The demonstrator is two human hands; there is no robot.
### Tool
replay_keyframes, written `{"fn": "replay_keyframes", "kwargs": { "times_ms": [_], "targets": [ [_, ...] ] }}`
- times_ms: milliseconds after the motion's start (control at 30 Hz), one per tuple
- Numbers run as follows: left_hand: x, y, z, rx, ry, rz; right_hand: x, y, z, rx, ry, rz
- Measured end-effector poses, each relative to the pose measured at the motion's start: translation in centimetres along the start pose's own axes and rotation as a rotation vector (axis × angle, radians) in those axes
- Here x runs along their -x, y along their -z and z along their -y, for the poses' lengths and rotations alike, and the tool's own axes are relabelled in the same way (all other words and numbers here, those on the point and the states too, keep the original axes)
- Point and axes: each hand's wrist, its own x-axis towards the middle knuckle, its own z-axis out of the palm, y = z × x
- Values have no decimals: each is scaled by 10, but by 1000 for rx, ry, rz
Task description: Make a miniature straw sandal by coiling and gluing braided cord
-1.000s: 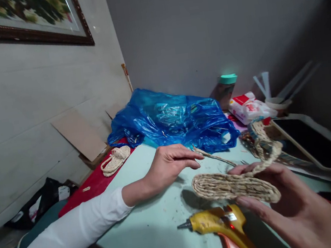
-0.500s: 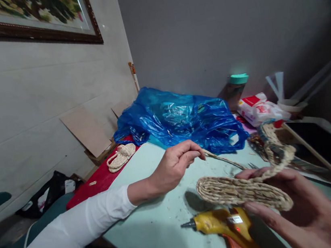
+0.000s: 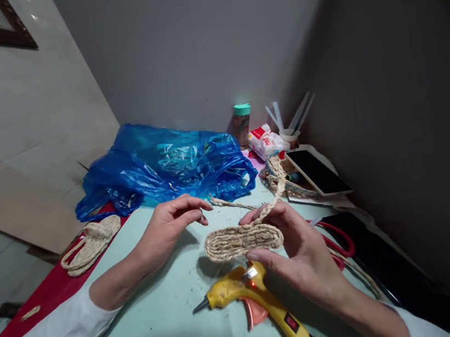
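My right hand [image 3: 303, 255] grips a small oval sole of coiled, braided straw [image 3: 243, 241] between thumb and fingers. From the sole a braided straw cord [image 3: 273, 202] rises above the fingers. My left hand [image 3: 180, 221] is up to the left of the sole, thumb and forefinger apart, holding nothing. Just beyond its fingertips is the end of a thin straw strand [image 3: 229, 203]. Below the sole, a yellow glue gun [image 3: 241, 290] with a lit red light lies on the table, its nozzle pointing left.
A blue plastic bag [image 3: 166, 162] covers the back of the pale green table [image 3: 167, 331]. A small straw slipper [image 3: 92, 244] sits on red cloth at left. At right are a tablet [image 3: 319, 171], red-handled scissors [image 3: 344, 235], a lidded jar [image 3: 242, 119] and a cup with glue sticks [image 3: 290, 135].
My left hand has let go of the straw strand, and its fingers have parted. The view has swung right. My right hand still holds the sole.
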Motion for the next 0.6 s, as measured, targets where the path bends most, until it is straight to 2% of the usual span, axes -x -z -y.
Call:
{"fn": "replay_keyframes", "kwargs": {
  "times_ms": [167,400,600],
  "targets": [
    [4,-2,-1,42,86,5,-1,-2,2,-49,-16,-5],
    [2,3,0,162,32,-72,1,-3,4,-83,-29,-3],
    [2,-1,3,241,63,-46,1,-2,4,-99,-66,10]
  ]
}}
